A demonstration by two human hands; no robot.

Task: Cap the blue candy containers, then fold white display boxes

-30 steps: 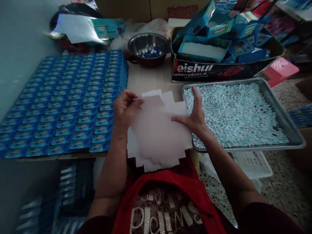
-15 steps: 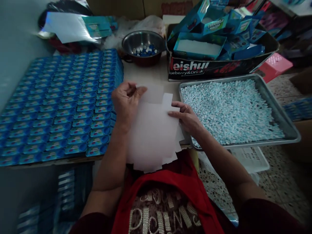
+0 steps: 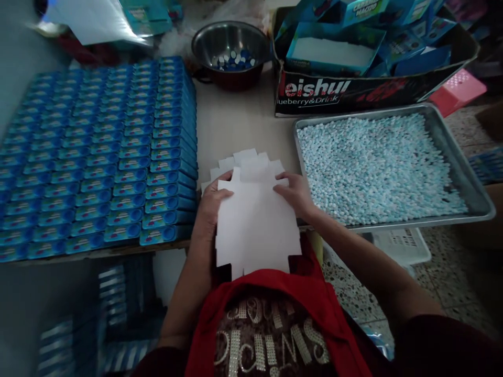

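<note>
Several white cut-out card blanks [image 3: 257, 225] lie fanned in a stack close to my apron, their notched flaps spread at the far edge. With thumb on top and fingers beneath, my left hand [image 3: 214, 201] grips the stack's left edge. On the opposite edge my right hand [image 3: 295, 193] pinches the blanks near a corner flap. The far flaps overhang the light tabletop [image 3: 220, 120]; the near end rests against the red apron [image 3: 271, 285].
Rows of small blue boxes [image 3: 98, 162] fill the left side. A metal bowl [image 3: 231, 52] of blue and white pieces stands behind. To the right lie a metal tray [image 3: 487, 207] of pale blue candies [image 3: 377, 167] and a black carton [image 3: 314, 97] of blue packages.
My left hand has come down from the far flap to the left edge of the blanks. The blanks now lie fanned and straighter, held from both sides. The view has shifted slightly.
</note>
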